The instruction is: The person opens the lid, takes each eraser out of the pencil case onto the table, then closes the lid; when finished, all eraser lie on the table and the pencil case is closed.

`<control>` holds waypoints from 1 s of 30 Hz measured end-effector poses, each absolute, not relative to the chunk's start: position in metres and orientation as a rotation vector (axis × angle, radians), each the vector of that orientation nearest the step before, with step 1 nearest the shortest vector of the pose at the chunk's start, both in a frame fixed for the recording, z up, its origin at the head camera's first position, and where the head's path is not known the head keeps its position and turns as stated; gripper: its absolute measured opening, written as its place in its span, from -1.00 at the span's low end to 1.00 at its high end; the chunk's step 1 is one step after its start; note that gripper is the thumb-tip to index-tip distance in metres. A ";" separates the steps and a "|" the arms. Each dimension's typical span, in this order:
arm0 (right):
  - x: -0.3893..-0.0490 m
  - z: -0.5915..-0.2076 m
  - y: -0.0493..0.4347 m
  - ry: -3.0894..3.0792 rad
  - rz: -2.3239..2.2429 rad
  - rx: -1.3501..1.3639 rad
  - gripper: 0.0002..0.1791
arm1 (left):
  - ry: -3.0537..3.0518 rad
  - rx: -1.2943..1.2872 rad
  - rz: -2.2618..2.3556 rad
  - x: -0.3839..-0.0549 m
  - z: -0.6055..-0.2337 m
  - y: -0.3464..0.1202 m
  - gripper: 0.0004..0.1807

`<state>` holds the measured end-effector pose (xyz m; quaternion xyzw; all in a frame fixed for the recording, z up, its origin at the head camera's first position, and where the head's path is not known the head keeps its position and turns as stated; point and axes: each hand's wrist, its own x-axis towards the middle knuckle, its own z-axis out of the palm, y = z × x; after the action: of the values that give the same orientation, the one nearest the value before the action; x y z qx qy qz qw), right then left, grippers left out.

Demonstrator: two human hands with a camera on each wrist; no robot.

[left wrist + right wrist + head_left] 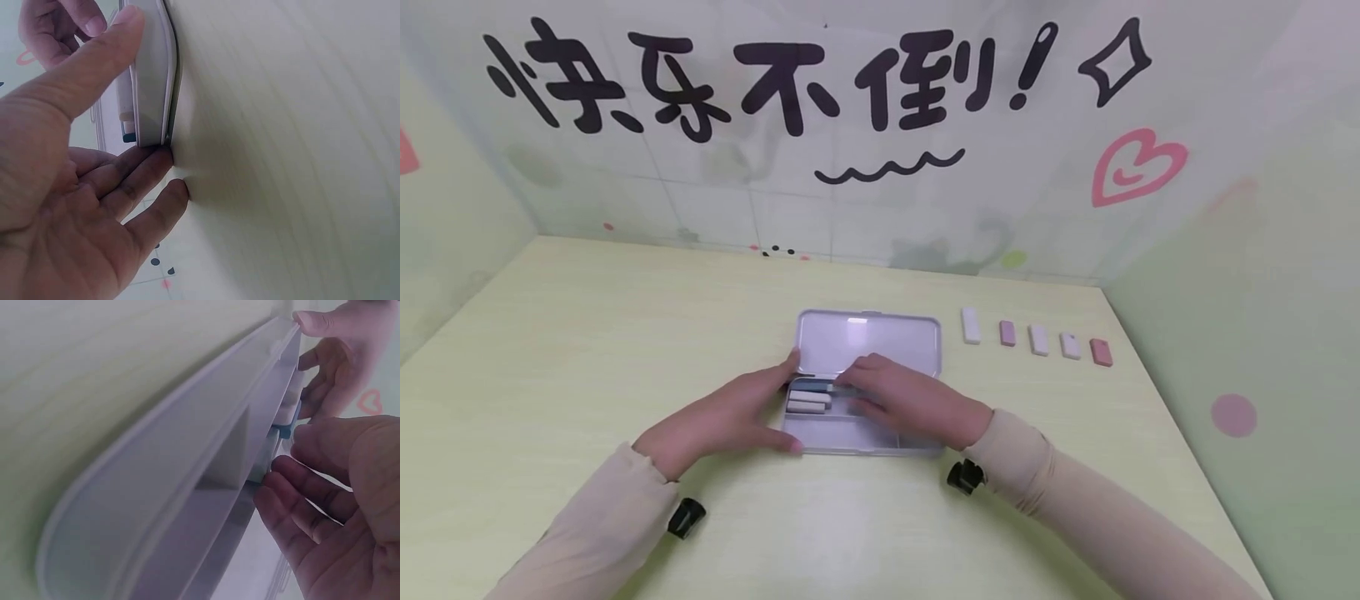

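Note:
An open pencil case [842, 433] lies on the table, its lid [868, 342] folded back toward the wall. White erasers [808, 398] and a blue-teal piece [808, 385] are in the left end of its rear compartment. My left hand [730, 417] holds the case's left end, thumb at the front corner and fingers around the back corner; its thumb [119, 37] lies against the case wall in the left wrist view. Over the rear compartment, my right hand [917, 404] pinches a pale eraser [265, 453], partly hidden by its fingertips.
Right of the case stands a spaced row: a long white eraser [971, 326], a mauve one [1007, 333], two pale ones [1038, 340] and a reddish one [1101, 352]. A printed wall [700, 192] bounds the table at the back, another wall [1240, 333] at the right.

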<state>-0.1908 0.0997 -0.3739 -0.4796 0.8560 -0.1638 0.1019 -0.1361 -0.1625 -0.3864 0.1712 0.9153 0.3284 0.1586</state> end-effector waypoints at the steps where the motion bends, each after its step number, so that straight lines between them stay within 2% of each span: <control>1: -0.190 -0.374 0.098 2.531 -0.467 -1.423 -0.66 | 2.618 0.491 0.939 -0.136 -0.386 -0.163 0.34; 30: -0.191 -0.377 0.083 2.625 -0.238 -1.439 -0.64 | 2.615 0.493 0.945 -0.134 -0.384 -0.163 0.34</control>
<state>-0.1910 0.0826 -0.3767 -0.4779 0.8721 -0.0791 0.0691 -0.1340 -0.1634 -0.3842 0.1724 0.9143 0.3304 0.1583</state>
